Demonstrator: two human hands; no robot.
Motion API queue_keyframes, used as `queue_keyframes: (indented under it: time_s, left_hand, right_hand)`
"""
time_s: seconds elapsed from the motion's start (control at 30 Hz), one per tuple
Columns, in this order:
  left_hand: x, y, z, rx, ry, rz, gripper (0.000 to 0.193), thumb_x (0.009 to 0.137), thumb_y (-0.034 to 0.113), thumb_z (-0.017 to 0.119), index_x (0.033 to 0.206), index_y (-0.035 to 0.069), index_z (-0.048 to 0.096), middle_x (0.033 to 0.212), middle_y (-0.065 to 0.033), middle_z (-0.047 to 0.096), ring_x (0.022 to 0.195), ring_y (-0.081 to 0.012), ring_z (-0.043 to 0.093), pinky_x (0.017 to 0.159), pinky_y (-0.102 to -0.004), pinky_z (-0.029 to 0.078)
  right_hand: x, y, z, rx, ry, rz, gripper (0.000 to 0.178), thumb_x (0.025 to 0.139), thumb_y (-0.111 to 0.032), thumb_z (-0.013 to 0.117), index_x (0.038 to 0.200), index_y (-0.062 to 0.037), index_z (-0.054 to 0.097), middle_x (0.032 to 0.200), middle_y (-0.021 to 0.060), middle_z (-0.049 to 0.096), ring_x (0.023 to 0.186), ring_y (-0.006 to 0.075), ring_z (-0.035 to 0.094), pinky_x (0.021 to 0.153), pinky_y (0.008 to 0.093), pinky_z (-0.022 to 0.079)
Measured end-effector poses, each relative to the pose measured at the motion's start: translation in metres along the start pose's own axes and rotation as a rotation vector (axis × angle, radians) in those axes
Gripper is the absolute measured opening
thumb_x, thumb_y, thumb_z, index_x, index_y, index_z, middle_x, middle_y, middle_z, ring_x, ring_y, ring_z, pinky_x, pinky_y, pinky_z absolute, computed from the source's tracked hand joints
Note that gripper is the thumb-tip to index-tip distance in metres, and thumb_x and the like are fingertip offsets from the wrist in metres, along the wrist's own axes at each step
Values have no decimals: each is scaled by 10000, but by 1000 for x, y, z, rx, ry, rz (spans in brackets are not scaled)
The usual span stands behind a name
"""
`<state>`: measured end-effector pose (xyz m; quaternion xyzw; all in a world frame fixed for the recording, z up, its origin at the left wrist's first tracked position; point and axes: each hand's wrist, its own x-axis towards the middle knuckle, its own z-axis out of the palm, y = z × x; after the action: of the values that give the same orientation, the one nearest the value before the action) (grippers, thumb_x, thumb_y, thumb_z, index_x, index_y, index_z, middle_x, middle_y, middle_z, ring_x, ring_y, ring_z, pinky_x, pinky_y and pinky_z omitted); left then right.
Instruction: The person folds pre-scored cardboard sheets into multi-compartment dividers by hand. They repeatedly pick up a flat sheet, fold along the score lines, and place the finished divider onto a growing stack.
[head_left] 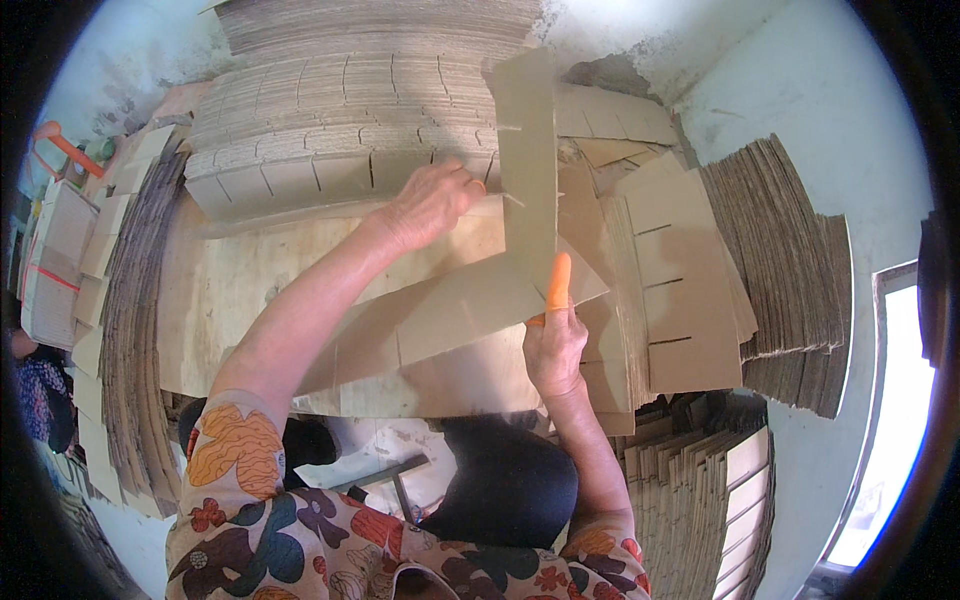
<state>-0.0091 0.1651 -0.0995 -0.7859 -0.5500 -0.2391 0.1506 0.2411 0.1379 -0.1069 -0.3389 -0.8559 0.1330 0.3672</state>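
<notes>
My right hand (556,345), with an orange finger cover, grips slotted cardboard strips. One notched strip (528,150) stands up away from me and crosses a second, longer strip (430,320) that slants down to the left over the table. Just left of the upright strip is my left hand (435,203), its fingers curled together and an orange cover on one fingertip. Whatever those fingers hold, if anything, is hidden. Close beyond the left hand lies a long stack of slotted cardboard (340,165).
The wooden tabletop (250,270) lies under my arms. More slotted cardboard (675,290) is piled at the right, with a tall stack (775,240) against the wall. Another stack (140,300) lines the left side. Bundled cardboard (700,490) sits below right. An orange-handled tool (70,150) lies far left.
</notes>
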Motion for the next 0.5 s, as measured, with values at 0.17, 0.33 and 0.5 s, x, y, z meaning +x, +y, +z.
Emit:
queue_keyframes:
  time_s: [0.17,0.33,0.5]
  left_hand:
    - [2,22,-15,-156,79,41,134,642,-6,599,770,22,566,725,-81,535,744,-233,542,594,-341,489]
    - [-2,45,-34,-285,23,68,139,683,50,650,784,13,562,762,-93,556,730,-248,538,621,-353,472]
    - [18,26,-58,-488,-153,-438,375,683,241,755,852,-24,550,816,-113,571,811,-300,549,731,-402,469]
  right_hand:
    - [-3,2,1,-53,-137,112,798,701,88,553,1424,-35,235,965,220,594,660,350,621,550,400,535]
    - [-12,14,11,-119,-150,70,835,699,83,549,1442,-54,192,988,231,592,615,343,611,514,407,527]
    - [-19,14,9,-52,-30,20,747,700,78,546,1393,-2,278,1005,248,589,610,335,622,503,398,532]
